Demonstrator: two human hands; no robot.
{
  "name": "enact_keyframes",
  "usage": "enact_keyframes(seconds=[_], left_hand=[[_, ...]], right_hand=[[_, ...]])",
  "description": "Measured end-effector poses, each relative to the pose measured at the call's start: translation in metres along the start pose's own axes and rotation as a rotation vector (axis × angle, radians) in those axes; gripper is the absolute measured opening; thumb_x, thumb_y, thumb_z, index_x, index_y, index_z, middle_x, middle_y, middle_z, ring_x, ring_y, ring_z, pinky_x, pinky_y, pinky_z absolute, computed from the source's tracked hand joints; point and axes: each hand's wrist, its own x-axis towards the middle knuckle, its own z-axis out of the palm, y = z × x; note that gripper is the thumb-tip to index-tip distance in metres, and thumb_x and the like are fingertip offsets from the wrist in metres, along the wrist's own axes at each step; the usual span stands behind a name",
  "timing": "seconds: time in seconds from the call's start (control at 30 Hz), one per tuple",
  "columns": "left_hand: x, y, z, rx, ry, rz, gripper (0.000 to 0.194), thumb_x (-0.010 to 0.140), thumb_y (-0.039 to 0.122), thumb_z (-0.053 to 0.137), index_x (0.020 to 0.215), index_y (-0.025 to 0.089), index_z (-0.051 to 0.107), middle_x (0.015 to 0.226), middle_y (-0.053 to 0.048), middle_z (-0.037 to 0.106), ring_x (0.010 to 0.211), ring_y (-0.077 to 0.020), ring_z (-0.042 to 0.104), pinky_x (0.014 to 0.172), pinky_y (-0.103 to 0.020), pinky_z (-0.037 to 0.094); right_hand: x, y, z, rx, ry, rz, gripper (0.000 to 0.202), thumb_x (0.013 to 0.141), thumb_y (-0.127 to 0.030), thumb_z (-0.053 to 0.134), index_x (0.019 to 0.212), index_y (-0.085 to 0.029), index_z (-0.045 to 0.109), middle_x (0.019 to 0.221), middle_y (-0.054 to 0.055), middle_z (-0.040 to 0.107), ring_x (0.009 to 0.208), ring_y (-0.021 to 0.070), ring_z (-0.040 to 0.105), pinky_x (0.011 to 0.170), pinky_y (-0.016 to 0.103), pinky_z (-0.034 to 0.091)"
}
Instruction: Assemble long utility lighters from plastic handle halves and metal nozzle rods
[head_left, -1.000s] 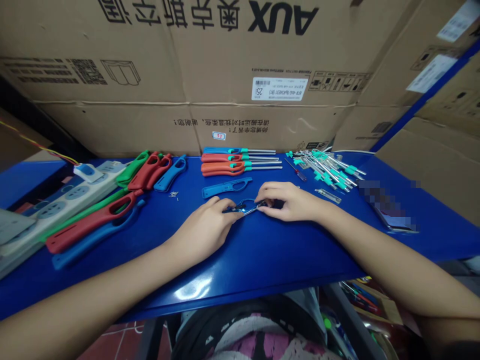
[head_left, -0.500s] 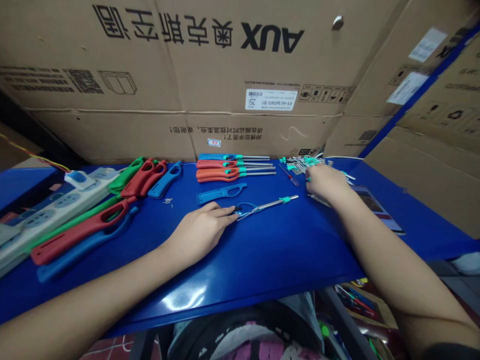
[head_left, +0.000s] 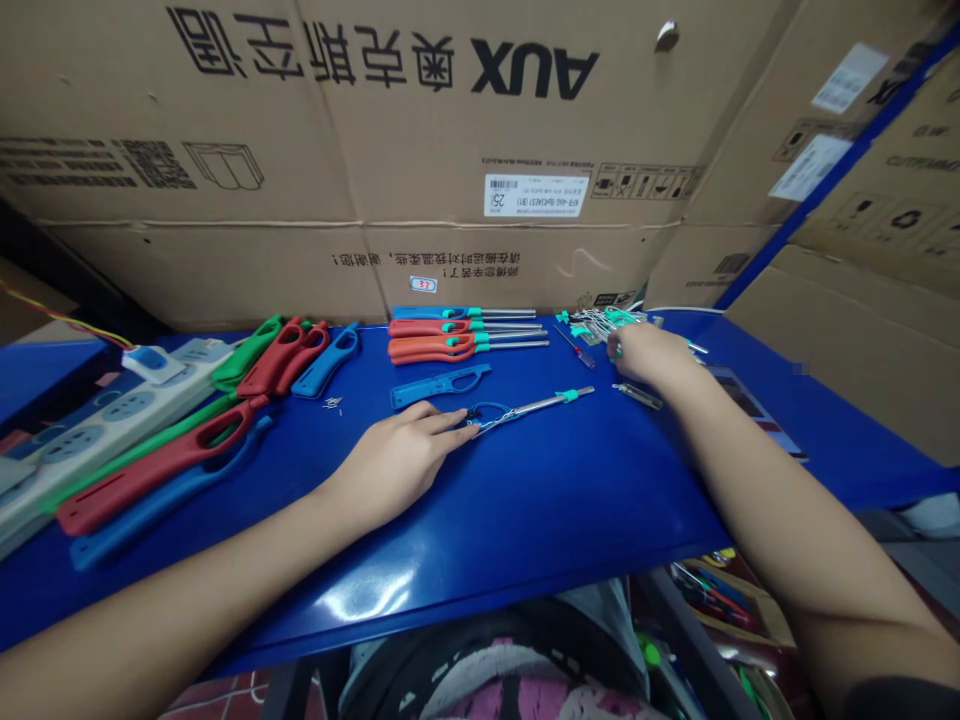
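My left hand (head_left: 394, 460) lies over a blue gas lighter (head_left: 491, 411); its fingers close around the handle, which is mostly hidden under them. The lighter's metal tube (head_left: 536, 404) points right and carries a green collar (head_left: 576, 394) near the tip. Behind it lies a separate blue handle shell (head_left: 442, 385). My right hand (head_left: 651, 355) reaches into a pile of small parts (head_left: 600, 322) with white wires and green pieces. Its fingers are bent together; what they hold is hidden. Just below that hand lies a small clear-and-metal part (head_left: 638, 396).
Several assembled lighters (head_left: 435, 345) lie in a row at the back. A small screwdriver (head_left: 581, 352) is near the pile. Handle shells (head_left: 161, 470), loose screws (head_left: 332, 403) and a power strip (head_left: 131, 410) occupy the left side. A cardboard wall (head_left: 300, 210) bounds the back.
My right hand has shifted slightly at the pile, and the small clear-and-metal part below it shows more fully. My left hand stays on the lighter. The view has moved a little.
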Motion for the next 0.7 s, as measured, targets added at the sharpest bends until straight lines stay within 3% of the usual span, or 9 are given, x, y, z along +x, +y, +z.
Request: enact_keyframes(seconds=[0.23, 0.53, 0.7], left_hand=[[0.0, 0.0, 0.002, -0.024, 0.028, 0.008, 0.043, 0.097, 0.014, 0.048, 0.137, 0.023, 0.06, 0.135, -0.005, 0.066, 0.109, -0.0251, 0.064, 0.091, -0.042, 0.059], [0.002, 0.0, 0.005, -0.072, 0.114, 0.03, 0.038, 0.096, 0.013, 0.049, 0.13, 0.018, 0.065, 0.125, -0.007, 0.071, 0.107, -0.0256, 0.067, 0.089, -0.042, 0.06], [0.002, -0.001, 0.005, -0.106, 0.121, 0.013, 0.038, 0.095, 0.01, 0.049, 0.128, 0.018, 0.065, 0.124, -0.007, 0.071, 0.108, -0.0253, 0.066, 0.092, -0.042, 0.059]], right_hand=[[-0.003, -0.003, -0.005, 0.009, 0.048, -0.01, 0.028, 0.079, -0.01, 0.059, 0.101, -0.02, 0.073, 0.116, 0.015, 0.069, 0.105, 0.0302, 0.066, 0.074, 0.034, 0.051], [-0.014, -0.006, -0.018, 0.054, 0.17, 0.036, 0.023, 0.084, -0.018, 0.056, 0.098, -0.024, 0.073, 0.111, 0.01, 0.072, 0.102, 0.0299, 0.067, 0.075, 0.035, 0.048], [-0.01, 0.0, -0.01, 0.046, 0.034, -0.053, 0.029, 0.079, -0.02, 0.06, 0.104, -0.024, 0.071, 0.114, 0.009, 0.071, 0.104, 0.0288, 0.065, 0.07, 0.032, 0.046]])
